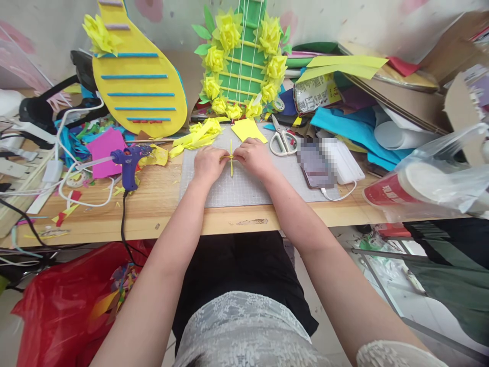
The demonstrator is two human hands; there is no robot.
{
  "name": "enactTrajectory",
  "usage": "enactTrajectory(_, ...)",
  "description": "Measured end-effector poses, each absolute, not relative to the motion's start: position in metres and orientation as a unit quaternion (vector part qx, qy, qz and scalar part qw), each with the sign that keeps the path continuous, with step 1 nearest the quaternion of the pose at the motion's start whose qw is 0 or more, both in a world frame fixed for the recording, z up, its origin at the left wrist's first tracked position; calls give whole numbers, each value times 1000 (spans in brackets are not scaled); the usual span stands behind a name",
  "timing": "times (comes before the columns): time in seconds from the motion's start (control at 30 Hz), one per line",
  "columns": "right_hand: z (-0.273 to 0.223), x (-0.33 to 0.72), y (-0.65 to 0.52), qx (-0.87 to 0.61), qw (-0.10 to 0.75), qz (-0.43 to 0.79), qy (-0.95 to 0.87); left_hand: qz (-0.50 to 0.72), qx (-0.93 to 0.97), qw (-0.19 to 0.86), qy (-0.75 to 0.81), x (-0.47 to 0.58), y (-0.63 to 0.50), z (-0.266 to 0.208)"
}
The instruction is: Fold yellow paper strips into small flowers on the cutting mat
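Both my hands meet over a grey cutting mat (217, 196). Between them is a narrow piece of yellow paper (231, 165), held upright and edge-on to me. My left hand (208, 164) pinches it from the left, and my right hand (252, 158) pinches it from the right. Just behind the hands lie a yellow paper sheet (248, 129) and a heap of folded yellow paper pieces (196, 136). Scissors with white handles (282, 140) rest to the right of my right hand.
At left stands a purple glue gun (130, 165) with its cord. A phone (315, 165) and a white power bank (344, 160) lie right. A bagged cup (401, 186) stands far right. Behind are a yellow pipa-shaped board (141, 86) and a green board with yellow flowers (244, 66).
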State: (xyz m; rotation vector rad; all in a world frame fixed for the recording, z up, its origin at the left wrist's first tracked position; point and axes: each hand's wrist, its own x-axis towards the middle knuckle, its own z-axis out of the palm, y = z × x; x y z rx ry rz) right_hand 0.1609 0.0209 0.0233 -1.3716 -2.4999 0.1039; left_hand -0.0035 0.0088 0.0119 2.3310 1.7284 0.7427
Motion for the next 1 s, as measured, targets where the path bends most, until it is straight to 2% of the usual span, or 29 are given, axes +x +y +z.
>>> enactTrajectory(0.2,19,167,25,-491,162,57,-854,273,757,75,588,-7,11,9)
enactTrajectory(0.33,16,171,30,-510,166,65,-842,296,731,127,601,-11,14,4)
enactTrajectory(0.73,11,195,42,-520,209,120,-820,265,712,181,625,-19,12,12)
enactTrajectory(1.0,14,189,34,-494,223,120,-832,223,738,141,621,-16,12,9)
